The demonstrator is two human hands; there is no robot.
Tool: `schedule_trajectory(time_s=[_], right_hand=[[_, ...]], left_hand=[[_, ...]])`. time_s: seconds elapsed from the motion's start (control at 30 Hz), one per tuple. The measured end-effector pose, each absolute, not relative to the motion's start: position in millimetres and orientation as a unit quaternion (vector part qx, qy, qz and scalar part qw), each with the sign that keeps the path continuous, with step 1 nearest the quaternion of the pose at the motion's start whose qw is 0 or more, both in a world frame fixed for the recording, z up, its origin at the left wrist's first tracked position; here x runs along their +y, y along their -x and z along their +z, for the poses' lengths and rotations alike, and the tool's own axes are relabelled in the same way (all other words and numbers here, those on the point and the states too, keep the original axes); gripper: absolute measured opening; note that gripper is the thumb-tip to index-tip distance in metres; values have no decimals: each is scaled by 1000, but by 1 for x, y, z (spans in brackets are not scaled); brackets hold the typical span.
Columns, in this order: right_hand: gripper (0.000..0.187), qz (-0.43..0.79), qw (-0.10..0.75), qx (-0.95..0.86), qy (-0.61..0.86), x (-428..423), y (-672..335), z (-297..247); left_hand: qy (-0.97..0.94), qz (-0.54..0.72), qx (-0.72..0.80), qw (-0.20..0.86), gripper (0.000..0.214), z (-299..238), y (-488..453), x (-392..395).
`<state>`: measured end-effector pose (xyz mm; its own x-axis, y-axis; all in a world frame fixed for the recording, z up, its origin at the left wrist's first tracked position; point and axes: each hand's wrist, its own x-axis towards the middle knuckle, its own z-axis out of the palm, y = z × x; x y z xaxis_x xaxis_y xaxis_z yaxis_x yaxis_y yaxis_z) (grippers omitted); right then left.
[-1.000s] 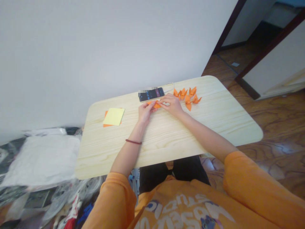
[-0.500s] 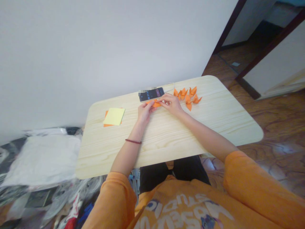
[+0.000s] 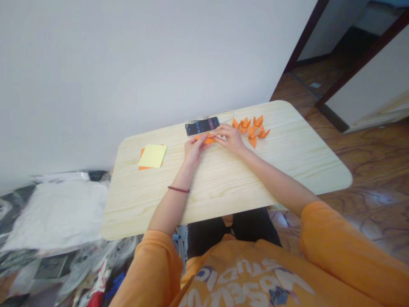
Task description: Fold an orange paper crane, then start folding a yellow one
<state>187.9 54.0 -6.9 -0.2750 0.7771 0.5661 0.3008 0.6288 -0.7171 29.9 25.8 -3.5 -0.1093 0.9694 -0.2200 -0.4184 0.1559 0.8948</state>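
Both hands meet at a small orange paper piece [image 3: 207, 138] lying on the pale wooden table [image 3: 287, 157]. The left hand [image 3: 192, 149] pinches its near-left end with fingers drawn together; the right hand [image 3: 230, 137] closes fingertips on its right end. Just beyond the grip lies a black phone [image 3: 202, 126]. Right of the right hand sits a cluster of folded orange paper shapes [image 3: 252, 128]. Well left of the grip lies a yellow sticky-note pad [image 3: 153, 155].

Dark phone [image 3: 202, 126] and yellow paper [image 3: 153, 155], well apart, on pale wooden table [image 3: 287, 162]
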Motion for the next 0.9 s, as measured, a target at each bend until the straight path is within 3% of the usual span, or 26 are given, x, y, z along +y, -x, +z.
schedule_trajectory(time_s=[0.23, 0.4, 0.9], right_hand=[[38, 429, 506, -619, 420, 51, -181, -2], [46, 526, 485, -560, 419, 53, -179, -5], [41, 542, 474, -547, 428, 54, -179, -4]], left_hand=[[-295, 608, 471, 567, 23, -7, -34, 25], [-297, 622, 464, 556, 20, -6, -36, 24], [-318, 622, 475, 535, 20, -13, -34, 27]])
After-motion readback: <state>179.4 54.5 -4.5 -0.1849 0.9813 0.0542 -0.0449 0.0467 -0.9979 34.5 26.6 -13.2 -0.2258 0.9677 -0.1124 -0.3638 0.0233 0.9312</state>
